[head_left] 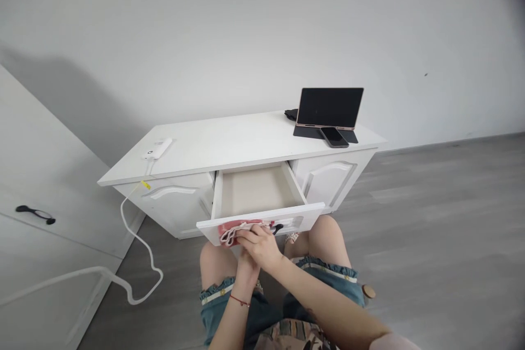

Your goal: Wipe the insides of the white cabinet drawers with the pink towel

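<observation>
In the head view, low in the middle of the frame, both hands are meeting at the front of the open drawer (262, 213) of a white cabinet (241, 145). The right hand (262, 245) is lying on top, its fingers curled down and closed on a pink-and-white cloth (233, 229) bunched against the drawer front. The left hand (245, 268) is sitting beneath it, mostly covered, so I cannot tell whether its fingers are gripping. The drawer's inside is showing bare. To handle the cloth well, I judge that both hands should be keeping its edges gathered, clear of the drawer's black handle (278, 227).

In the upper right, a tablet (330, 108) is standing on the cabinet top with a phone (334, 136) just before it; at the left, a white power bank (157, 149) is trailing a cable (139, 251).
</observation>
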Available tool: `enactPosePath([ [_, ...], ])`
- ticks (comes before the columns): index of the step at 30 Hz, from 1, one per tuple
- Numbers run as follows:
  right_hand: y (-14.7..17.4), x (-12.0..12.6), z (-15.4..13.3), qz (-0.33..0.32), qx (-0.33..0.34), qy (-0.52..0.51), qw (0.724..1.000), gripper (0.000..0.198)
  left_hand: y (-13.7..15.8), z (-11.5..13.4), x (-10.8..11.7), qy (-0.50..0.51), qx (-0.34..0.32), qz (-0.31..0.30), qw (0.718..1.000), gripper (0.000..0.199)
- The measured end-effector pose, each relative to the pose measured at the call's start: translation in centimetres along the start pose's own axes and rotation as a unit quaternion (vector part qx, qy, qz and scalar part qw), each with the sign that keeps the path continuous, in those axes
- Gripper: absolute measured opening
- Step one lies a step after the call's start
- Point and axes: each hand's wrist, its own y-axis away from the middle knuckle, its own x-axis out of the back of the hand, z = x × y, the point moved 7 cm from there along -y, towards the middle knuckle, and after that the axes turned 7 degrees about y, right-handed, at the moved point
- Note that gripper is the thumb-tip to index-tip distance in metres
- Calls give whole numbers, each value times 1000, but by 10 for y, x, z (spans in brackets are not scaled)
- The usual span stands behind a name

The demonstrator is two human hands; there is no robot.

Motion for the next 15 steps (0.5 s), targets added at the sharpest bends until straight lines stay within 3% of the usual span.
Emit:
enactPosePath([
  [1, 3, 13, 3, -23, 35, 66, 997, 25, -2, -1, 4, 12, 8, -12, 1000, 17],
  [4, 19, 60, 24, 10, 45, 197, 979, 22, -5, -4, 13, 45, 40, -48, 997, 16],
  [9, 53, 121, 71, 120, -37, 259, 958, 24, -2, -3, 11, 59, 53, -67, 995, 19],
  [12, 70, 132, 97, 182, -99, 256, 944, 24, -1, -3, 7, 53, 55, -63, 995, 21],
  [15, 80, 120, 115, 220, -175, 231, 932, 21, -2, -2, 5, 38, 51, -62, 996, 21],
])
